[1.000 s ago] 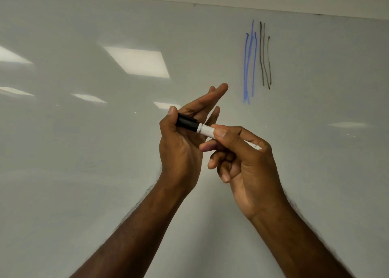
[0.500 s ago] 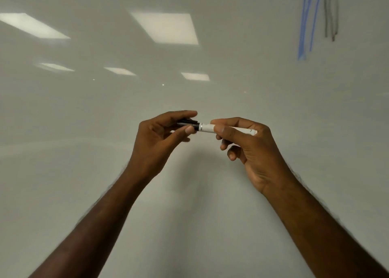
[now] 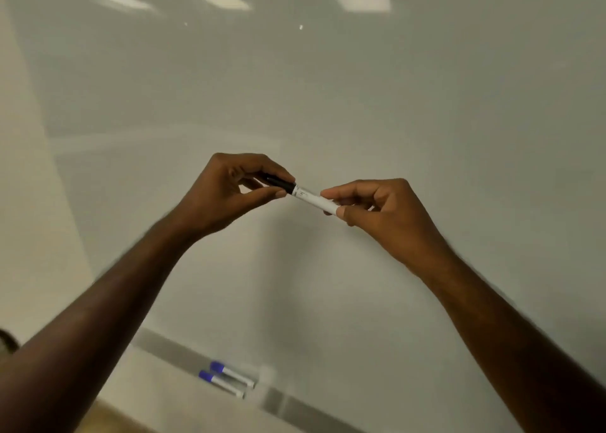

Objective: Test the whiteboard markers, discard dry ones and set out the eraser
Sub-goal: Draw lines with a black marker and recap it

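I hold a white-barrelled marker (image 3: pixel 313 198) with a black cap (image 3: pixel 280 182) in front of the whiteboard (image 3: pixel 328 88). My left hand (image 3: pixel 229 190) pinches the black cap between thumb and fingers. My right hand (image 3: pixel 377 203) grips the white barrel at its other end. The cap sits on the marker, which slopes down to the right. Two blue-capped markers (image 3: pixel 226 378) lie side by side on the metal tray (image 3: pixel 295 406) under the board. No eraser is in view.
The beige wall (image 3: pixel 29 219) borders the whiteboard on the left. The tray runs diagonally along the board's lower edge. Ceiling lights reflect near the top of the board.
My view has dropped and swung left: the blue and black test strokes have left the frame and the tray with two blue markers has appeared. Both hands keep hold of the black marker.
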Motion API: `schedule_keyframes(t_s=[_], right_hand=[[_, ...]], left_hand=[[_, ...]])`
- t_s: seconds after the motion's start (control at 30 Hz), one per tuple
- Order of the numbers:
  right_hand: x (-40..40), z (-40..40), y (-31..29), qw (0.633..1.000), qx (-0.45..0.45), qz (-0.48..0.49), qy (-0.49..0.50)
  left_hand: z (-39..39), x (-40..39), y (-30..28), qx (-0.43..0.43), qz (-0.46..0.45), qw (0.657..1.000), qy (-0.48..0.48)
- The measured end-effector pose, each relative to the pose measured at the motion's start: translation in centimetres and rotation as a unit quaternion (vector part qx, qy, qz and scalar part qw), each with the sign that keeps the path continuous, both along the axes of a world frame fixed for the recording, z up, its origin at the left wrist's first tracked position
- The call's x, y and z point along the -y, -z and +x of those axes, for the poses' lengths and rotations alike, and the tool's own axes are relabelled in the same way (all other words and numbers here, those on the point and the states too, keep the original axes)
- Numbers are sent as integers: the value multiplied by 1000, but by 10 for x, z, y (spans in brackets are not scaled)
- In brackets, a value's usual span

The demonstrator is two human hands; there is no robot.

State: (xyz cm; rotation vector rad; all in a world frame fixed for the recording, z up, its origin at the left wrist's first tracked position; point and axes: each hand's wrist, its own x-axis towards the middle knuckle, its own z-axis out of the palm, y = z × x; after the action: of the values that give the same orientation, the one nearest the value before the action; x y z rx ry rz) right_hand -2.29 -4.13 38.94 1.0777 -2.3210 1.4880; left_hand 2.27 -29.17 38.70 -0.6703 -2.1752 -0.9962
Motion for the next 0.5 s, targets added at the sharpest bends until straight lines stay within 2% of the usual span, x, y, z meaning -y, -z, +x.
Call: schedule_keyframes(t_s=[0.2, 0.33, 0.5], right_hand=[[33, -11, 77, 994, 37, 95, 27], [57, -15, 140, 990, 45, 118, 66], [92, -10, 240, 981, 78, 153, 89]], left_hand=[[-3, 30, 84, 37, 13, 999, -28], [-12, 51, 143, 27, -48, 996, -72], [-15, 83, 235, 95, -112, 982, -123]])
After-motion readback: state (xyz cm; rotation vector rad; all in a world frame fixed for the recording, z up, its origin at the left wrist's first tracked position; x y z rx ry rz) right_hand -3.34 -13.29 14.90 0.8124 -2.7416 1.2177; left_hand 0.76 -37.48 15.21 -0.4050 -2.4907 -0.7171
